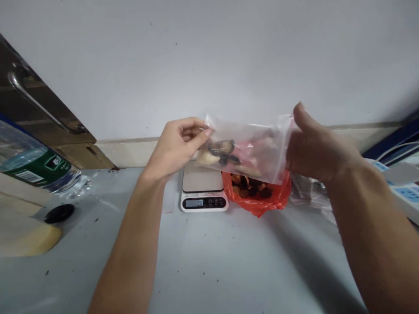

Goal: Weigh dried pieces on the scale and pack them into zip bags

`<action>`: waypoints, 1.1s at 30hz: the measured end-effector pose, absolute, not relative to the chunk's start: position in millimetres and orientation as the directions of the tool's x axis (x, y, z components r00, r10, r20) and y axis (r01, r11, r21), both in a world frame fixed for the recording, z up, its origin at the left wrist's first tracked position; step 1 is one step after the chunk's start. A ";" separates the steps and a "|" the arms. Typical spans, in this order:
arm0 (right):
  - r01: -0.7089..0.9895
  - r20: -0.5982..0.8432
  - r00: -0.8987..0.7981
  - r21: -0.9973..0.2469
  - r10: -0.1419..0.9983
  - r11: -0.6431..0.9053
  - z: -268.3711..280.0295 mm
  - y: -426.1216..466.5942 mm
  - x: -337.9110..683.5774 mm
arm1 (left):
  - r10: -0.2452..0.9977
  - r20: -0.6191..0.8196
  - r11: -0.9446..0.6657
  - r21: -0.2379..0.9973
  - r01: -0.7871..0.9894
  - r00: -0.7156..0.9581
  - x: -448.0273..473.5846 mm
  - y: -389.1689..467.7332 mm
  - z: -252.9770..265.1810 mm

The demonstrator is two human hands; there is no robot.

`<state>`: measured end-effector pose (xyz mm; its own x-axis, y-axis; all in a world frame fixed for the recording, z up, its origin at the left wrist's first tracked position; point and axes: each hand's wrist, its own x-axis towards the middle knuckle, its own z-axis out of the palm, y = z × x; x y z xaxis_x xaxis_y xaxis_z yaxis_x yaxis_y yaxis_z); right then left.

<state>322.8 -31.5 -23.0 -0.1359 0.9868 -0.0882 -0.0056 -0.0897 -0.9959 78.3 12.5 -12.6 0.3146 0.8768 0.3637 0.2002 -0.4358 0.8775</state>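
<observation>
A clear zip-lock bag (252,150) is stretched sideways above the scale and a red plastic bag. Dark-edged and pale dried slices lie along its lower side. My left hand (183,141) pinches the left end between thumb and fingers. At the zip end, my right hand (319,150) grips the edge with its fingers, partly hidden, while the thumb sticks up. Under the bag, a white digital scale (204,192) reads 0.0 on its display. The open red plastic bag (258,205) beside it contains dark brown and orange-brown dried pieces.
Clear plastic bags (310,192) lie right of the red bag, near a white power strip (406,192). On the left are a green-labelled water bottle (42,165), a black round object (59,213) and a pale container (26,235). A wall rises behind the grey table (196,261).
</observation>
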 end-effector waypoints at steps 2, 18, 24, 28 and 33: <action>0.054 -0.082 -0.136 -0.996 0.987 -0.076 -21.7 -33.2 328.6 | 0.901 0.334 -0.405 0.877 0.259 0.277 73.0 14.6 -11.9; 0.379 0.003 -0.230 -0.921 0.973 0.092 -26.8 -28.1 296.2 | 0.916 0.353 -0.383 0.628 0.678 0.190 61.6 18.6 -16.4; 0.286 0.030 -0.269 -0.952 0.963 0.110 -30.7 -28.6 286.7 | 0.727 -0.004 -0.434 0.773 0.463 0.687 83.3 0.9 -11.9; 0.216 0.057 -0.299 -0.968 0.953 0.126 -32.3 -27.4 285.2 | 0.688 -0.041 -0.386 0.825 0.414 0.725 80.4 5.0 -15.1; 0.173 0.072 -0.336 -0.975 0.939 0.137 -36.5 -23.6 285.8 | 0.657 -0.075 -0.299 0.888 0.350 0.751 76.2 10.1 -15.2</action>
<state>285.8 -23.6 -36.5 -0.3364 0.9389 0.0723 0.1733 0.1372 -0.9753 76.2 10.1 -15.2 0.7505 0.6566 -0.0753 0.3503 -0.2985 0.8878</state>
